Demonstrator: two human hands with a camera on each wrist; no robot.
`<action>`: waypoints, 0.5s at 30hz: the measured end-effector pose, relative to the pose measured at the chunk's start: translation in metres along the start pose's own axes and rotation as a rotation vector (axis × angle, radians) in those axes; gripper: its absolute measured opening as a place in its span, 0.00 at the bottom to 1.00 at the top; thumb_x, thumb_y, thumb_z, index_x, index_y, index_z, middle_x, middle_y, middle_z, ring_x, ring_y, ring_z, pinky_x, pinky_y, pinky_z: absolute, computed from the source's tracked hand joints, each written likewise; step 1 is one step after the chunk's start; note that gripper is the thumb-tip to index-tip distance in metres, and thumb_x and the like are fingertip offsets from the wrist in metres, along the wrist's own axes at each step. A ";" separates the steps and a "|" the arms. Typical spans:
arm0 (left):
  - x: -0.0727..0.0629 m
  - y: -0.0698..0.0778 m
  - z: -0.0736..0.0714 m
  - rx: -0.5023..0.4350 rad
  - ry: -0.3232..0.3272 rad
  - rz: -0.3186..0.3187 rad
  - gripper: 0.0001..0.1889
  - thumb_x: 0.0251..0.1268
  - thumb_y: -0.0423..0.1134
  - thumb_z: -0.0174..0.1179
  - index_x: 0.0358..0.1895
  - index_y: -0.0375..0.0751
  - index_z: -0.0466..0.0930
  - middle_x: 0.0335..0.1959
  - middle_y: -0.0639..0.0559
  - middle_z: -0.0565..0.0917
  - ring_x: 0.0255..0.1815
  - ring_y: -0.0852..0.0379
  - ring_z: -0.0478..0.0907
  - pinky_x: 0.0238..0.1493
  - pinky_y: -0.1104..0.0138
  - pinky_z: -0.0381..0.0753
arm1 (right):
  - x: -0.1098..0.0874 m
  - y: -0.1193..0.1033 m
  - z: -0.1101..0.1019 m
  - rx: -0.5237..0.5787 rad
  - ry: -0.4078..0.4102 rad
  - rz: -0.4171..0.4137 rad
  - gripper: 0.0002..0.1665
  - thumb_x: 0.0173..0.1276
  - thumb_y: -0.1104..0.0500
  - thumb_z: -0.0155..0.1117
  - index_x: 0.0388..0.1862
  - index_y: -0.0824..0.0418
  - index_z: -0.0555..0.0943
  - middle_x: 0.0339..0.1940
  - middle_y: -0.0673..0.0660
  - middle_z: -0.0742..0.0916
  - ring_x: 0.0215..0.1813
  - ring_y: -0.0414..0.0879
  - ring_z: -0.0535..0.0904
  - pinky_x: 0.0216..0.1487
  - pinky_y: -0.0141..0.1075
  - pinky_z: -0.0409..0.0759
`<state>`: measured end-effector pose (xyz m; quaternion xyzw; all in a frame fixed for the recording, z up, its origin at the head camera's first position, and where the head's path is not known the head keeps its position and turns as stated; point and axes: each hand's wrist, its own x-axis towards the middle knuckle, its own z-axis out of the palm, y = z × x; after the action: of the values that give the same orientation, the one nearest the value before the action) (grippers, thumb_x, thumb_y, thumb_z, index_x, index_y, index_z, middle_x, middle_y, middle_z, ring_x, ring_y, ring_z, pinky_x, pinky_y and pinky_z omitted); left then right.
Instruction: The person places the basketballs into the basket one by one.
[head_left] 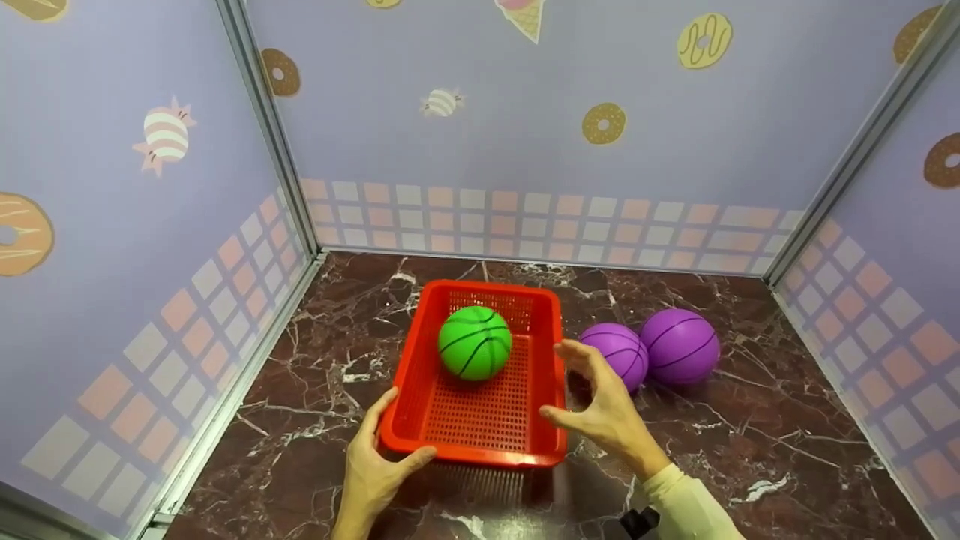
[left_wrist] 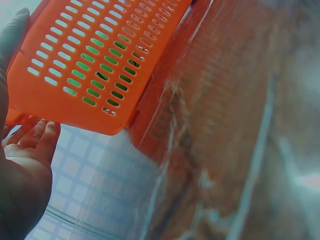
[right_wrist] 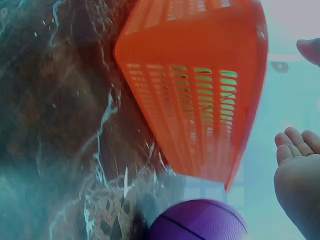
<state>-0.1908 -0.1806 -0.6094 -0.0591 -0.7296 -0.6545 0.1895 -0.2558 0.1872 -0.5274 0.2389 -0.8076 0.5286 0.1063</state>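
Observation:
A red plastic basket (head_left: pixel 480 448) with slotted walls holds one green ball with black seams (head_left: pixel 475 343) toward its far end. At the near left corner, my left hand (head_left: pixel 373 460) grips the rim, its thumb along the front edge and its fingers at the left side. The left wrist view shows those fingers (left_wrist: pixel 45 135) under the rim. My right hand (head_left: pixel 600 405) is spread at the basket's right edge, thumb and fingers apart. In the right wrist view that hand (right_wrist: pixel 300 170) stands off from the basket wall (right_wrist: pixel 200 100) and holds nothing.
Two purple balls sit side by side on the dark marbled tabletop (head_left: pixel 300 390), right of the basket: a nearer one (head_left: pixel 615 352) behind my right hand and a farther one (head_left: pixel 679 346). Patterned panels (head_left: pixel 525 217) enclose the back and both sides.

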 end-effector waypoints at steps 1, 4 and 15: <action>0.000 0.000 0.000 0.000 0.000 0.001 0.56 0.47 0.32 0.91 0.84 0.48 0.73 0.77 0.44 0.81 0.70 0.42 0.85 0.68 0.69 0.85 | 0.001 0.001 -0.004 0.018 0.012 0.012 0.62 0.55 0.55 0.95 0.84 0.60 0.69 0.79 0.57 0.81 0.79 0.57 0.78 0.85 0.58 0.70; 0.000 -0.001 0.001 -0.009 0.000 -0.005 0.56 0.46 0.32 0.91 0.84 0.48 0.73 0.76 0.44 0.82 0.70 0.41 0.85 0.68 0.69 0.85 | 0.003 0.003 -0.017 0.063 0.064 0.055 0.63 0.55 0.57 0.94 0.85 0.60 0.67 0.80 0.60 0.79 0.81 0.54 0.75 0.86 0.57 0.67; 0.000 -0.001 0.001 -0.017 -0.006 -0.009 0.56 0.47 0.31 0.90 0.84 0.48 0.72 0.77 0.43 0.81 0.71 0.40 0.84 0.70 0.68 0.84 | 0.008 0.015 -0.055 0.116 0.205 0.098 0.64 0.57 0.66 0.92 0.87 0.64 0.63 0.85 0.60 0.75 0.86 0.53 0.68 0.84 0.26 0.63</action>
<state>-0.1917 -0.1798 -0.6107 -0.0594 -0.7249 -0.6613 0.1837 -0.2746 0.2402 -0.5129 0.1495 -0.7714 0.6005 0.1482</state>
